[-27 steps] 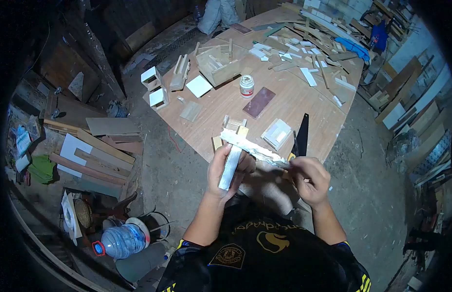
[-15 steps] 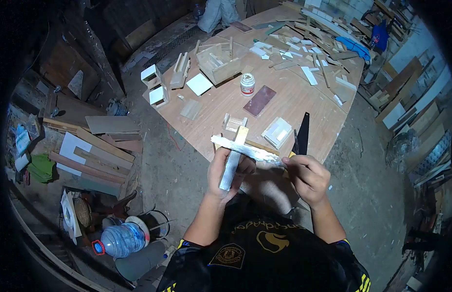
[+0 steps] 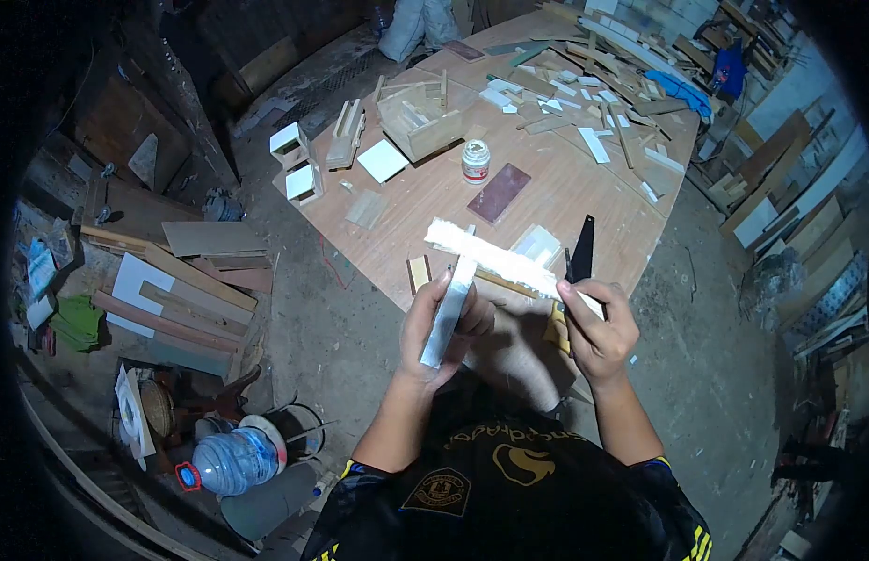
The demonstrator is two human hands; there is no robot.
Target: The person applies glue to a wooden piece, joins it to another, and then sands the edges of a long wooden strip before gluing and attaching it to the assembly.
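My left hand [image 3: 418,329] is closed around a narrow wooden strip [image 3: 444,327], held upright with its pale face toward me. In my right hand [image 3: 603,335], a white, ragged-edged flat strip [image 3: 495,260] is pinched by its right end between thumb and fingers. It reaches leftward and overlaps the top of the wooden strip in this view. Beyond the hands on the table lie a handsaw [image 3: 581,248] with a black blade and a small light block [image 3: 537,245]. A white open jar [image 3: 475,173] with a red label stands farther back.
A dark red-brown board [image 3: 499,194] lies on the wooden table [image 3: 565,192] by the jar. An open wooden box [image 3: 420,122] and a white square piece [image 3: 382,161] are at left. Offcuts [image 3: 593,103] cover the back right. A large water bottle [image 3: 231,458] lies on the floor.
My right hand has shifted the white strip away from me along the wooden strip, and it now turns a broader, brighter face up. My left hand has stayed nearly in place.
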